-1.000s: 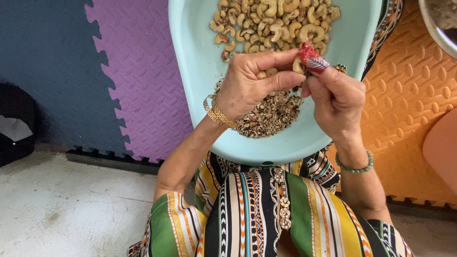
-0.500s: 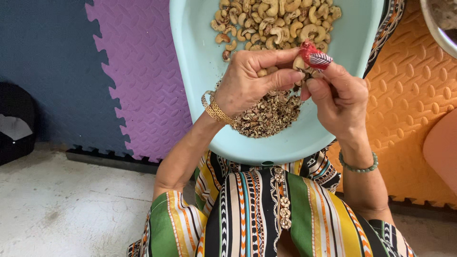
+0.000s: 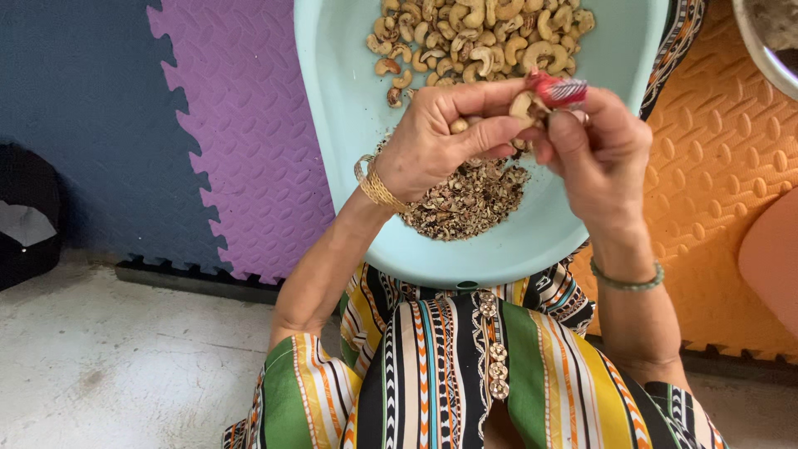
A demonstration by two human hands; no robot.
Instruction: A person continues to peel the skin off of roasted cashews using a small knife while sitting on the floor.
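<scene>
My left hand (image 3: pixel 432 141) pinches a cashew (image 3: pixel 522 105) between thumb and forefinger, grip clamped on it, just above the middle of the basin (image 3: pixel 349 125). A couple more nuts sit tucked under my curled left fingers (image 3: pixel 490 131). My right hand (image 3: pixel 600 145) meets it from the other side, its grip closed on a small tool with a red handle (image 3: pixel 555 88); the working end is against the cashew, though I cannot see the tip itself. Both hands touch around the nut.

The pale blue basin rests on my lap, over the striped dress (image 3: pixel 465 374). At its far end lies a heap of cashews (image 3: pixel 478 37); right beneath my hands is a pile of brown skins (image 3: pixel 470 199), well apart from the nuts. A gold bangle (image 3: pixel 376 185) rings my left wrist, a green bead bracelet (image 3: pixel 628 281) my right. Behind the basin are foam mats, dark blue (image 3: pixel 83 108), purple (image 3: pixel 241 141) and orange (image 3: pixel 723 191), on a concrete floor (image 3: pixel 125 366).
</scene>
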